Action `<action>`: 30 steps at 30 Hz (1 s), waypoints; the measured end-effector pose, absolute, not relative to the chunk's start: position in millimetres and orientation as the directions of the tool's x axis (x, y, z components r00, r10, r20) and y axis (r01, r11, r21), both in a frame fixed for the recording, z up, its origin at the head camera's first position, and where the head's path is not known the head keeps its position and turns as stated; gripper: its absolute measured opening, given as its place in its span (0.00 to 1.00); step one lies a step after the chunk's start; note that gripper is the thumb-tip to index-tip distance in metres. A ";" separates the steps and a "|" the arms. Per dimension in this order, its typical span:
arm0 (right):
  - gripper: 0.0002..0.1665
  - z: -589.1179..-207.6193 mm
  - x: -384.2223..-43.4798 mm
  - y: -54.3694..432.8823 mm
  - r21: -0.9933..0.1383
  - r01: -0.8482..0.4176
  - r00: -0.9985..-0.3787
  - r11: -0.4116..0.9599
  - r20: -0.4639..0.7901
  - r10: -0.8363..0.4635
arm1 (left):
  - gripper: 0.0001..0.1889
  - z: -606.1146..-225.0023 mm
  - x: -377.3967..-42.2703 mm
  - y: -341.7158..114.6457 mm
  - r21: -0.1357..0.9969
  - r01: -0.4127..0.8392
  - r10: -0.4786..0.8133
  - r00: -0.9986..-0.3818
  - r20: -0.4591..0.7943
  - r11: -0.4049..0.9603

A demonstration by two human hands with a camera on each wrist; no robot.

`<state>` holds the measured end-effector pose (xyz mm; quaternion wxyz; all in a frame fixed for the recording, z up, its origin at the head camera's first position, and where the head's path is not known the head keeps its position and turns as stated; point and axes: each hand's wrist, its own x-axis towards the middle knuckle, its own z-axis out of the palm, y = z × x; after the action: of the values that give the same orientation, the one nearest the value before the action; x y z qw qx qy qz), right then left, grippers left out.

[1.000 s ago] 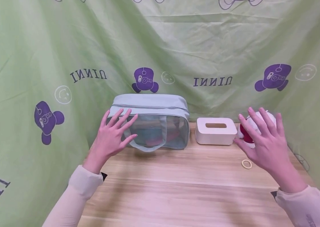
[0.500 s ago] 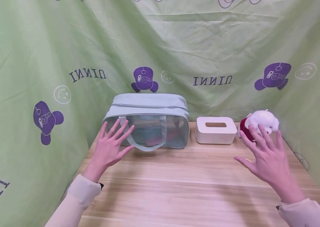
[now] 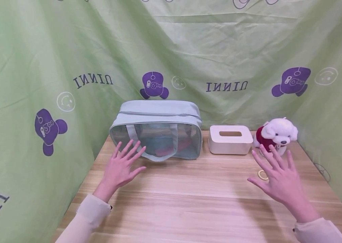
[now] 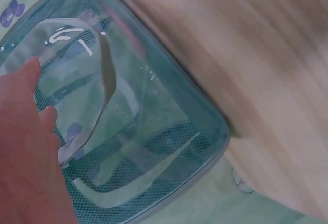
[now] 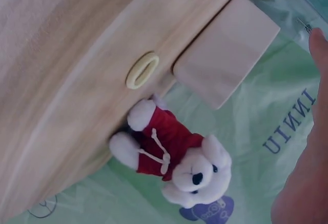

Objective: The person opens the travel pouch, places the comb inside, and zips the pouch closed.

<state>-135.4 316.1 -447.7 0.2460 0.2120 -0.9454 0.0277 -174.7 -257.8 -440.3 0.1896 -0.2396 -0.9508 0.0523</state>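
My left hand (image 3: pixel 120 172) hovers with spread, straight fingers before a pale blue toiletry bag (image 3: pixel 160 108), its fingertips overlapping the bag's lower left front in the head view. The bag has clear panels, a zipped top and a looped handle (image 4: pixel 108 73); blue and pink shapes show dimly inside. On the other side, my right hand (image 3: pixel 281 182) is likewise spread and holds nothing. Beyond its fingertips sits a white plush dog (image 5: pixel 205 175) in a red top. A pale yellow ring (image 5: pixel 133 83) lies close by its thumb, partly covered in the head view.
A white tissue box (image 3: pixel 230 147) with a slot on top stands between the bag and the dog. Everything rests on a wood-grain table (image 3: pixel 183 206). Green printed cloth (image 3: pixel 186 50) hangs behind and along both sides.
Both hands have come down and back toward me, fingers still spread. The plush dog, earlier mostly covered by the right hand, now shows its face.
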 end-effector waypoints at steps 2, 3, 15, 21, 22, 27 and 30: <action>0.56 -451.3 -133.6 317.1 0.059 -0.410 -0.797 0.910 0.461 -0.389 | 0.41 -445.5 -174.5 -257.5 -0.191 0.437 0.477 -0.814 0.331 0.879; 0.57 -453.2 -132.8 317.5 0.061 -0.410 -0.799 0.910 0.457 -0.391 | 0.41 -447.9 -174.5 -257.3 -0.191 0.439 0.479 -0.813 0.332 0.878; 0.57 -478.0 -127.2 322.3 0.067 -0.426 -0.801 0.902 0.436 -0.410 | 0.39 -475.9 -166.3 -259.8 -0.142 0.486 0.505 -0.808 0.302 0.862; 0.58 -488.7 -125.7 323.6 0.070 -0.420 -0.813 0.905 0.415 -0.409 | 0.39 -484.6 -160.2 -264.7 -0.159 0.481 0.506 -0.809 0.299 0.862; 0.57 -490.3 -125.2 324.0 0.069 -0.418 -0.816 0.906 0.411 -0.408 | 0.39 -485.6 -159.3 -265.5 -0.162 0.478 0.504 -0.812 0.294 0.863; 0.56 -497.1 -123.1 326.1 0.068 -0.417 -0.819 0.906 0.403 -0.407 | 0.38 -489.3 -155.4 -268.6 -0.144 0.460 0.482 -0.833 0.271 0.876; 0.55 -499.8 -121.9 327.1 0.058 -0.421 -0.819 0.905 0.404 -0.407 | 0.38 -489.5 -153.9 -268.6 -0.125 0.452 0.469 -0.847 0.252 0.883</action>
<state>-121.9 327.1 -499.8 0.2079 0.2169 -0.9536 0.0168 -153.9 -268.6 -489.5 0.1388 -0.2396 -0.9604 0.0303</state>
